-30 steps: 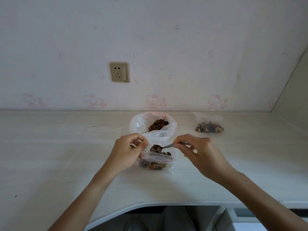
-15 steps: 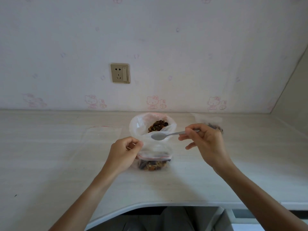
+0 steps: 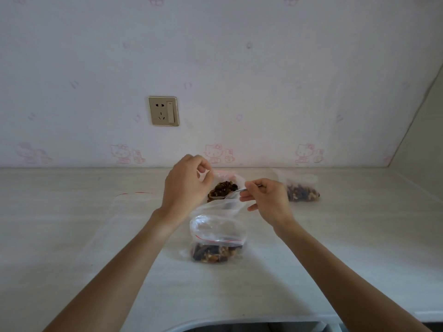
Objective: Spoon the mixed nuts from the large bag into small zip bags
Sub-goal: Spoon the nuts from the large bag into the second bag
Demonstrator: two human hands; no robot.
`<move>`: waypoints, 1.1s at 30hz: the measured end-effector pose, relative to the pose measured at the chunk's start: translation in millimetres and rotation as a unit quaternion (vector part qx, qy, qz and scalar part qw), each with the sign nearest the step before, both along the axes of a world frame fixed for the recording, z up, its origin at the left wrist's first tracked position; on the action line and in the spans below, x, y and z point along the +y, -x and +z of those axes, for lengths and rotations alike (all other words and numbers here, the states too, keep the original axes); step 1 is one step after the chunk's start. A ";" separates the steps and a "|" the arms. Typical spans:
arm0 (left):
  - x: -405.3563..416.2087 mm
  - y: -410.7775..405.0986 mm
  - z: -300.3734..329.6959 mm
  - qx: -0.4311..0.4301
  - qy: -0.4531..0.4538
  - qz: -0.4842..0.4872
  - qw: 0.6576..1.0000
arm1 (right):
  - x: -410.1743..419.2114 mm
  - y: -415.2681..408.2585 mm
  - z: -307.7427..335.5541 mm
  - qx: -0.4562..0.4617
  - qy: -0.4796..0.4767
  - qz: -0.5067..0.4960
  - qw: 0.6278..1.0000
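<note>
- I see the large bag [image 3: 227, 178], thin, crinkled clear plastic, sitting near the worktop's far edge at the middle, its mouth open over a dark brown heap of mixed nuts [image 3: 221, 189].
- My left hand [image 3: 185, 186] pinches the large bag's rim at its left side, fingers curled on the film.
- My right hand [image 3: 266, 200] grips the handle of one metal spoon [image 3: 230, 194]; its bowl lies at the bag's mouth, touching the nuts.
- Nearer me, just in front of the large bag, stands a small zip bag [image 3: 217, 236] of glossy clear plastic with a red zip line, its mouth slack and open, a lumpy layer of nuts at its bottom. Neither hand touches it.
- I count three small zip bags: that one; a second filled bag [image 3: 302, 190] lying toward the far right, behind my right hand; and an empty flat bag [image 3: 134, 200] toward the far left, barely visible but for its red line.
- The worktop [image 3: 72, 236] is pale, matte, with faint wood-grain streaks and a curved cut-out in its near edge.
- Behind it, the wall [image 3: 239, 68] carries pale wallpaper with faded pink cartoon cats, and one beige wall socket [image 3: 163, 111] with a switch.
</note>
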State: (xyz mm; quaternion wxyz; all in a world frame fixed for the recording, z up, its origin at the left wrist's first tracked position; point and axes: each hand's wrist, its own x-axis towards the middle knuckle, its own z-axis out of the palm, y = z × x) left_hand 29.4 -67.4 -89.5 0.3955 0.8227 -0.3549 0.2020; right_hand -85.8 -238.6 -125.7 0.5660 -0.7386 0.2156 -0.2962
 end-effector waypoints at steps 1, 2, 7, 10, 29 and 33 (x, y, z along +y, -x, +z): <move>-6.1 -5.1 1.0 -0.020 -0.018 0.000 1.000 | 1.4 -1.8 -2.1 0.008 0.007 0.002 1.000; -12.4 -11.2 2.2 -0.040 -0.045 0.003 0.998 | 3.0 -3.4 -4.6 0.015 0.012 0.005 1.000; -44.5 -35.8 2.5 -0.048 -0.277 0.057 0.958 | 10.7 -9.9 -17.9 0.030 0.045 -0.014 0.998; -48.8 -41.6 -6.8 -0.027 -0.286 0.048 0.957 | 8.2 -12.6 -20.0 0.024 0.042 -0.043 0.998; -18.7 -43.4 -29.1 -0.079 -0.147 -0.034 0.985 | 5.8 -13.6 -35.8 0.029 0.149 -0.093 0.984; -16.0 -43.8 -27.8 -0.064 -0.155 -0.026 0.985 | 5.8 -14.7 -37.1 0.026 0.182 -0.099 0.978</move>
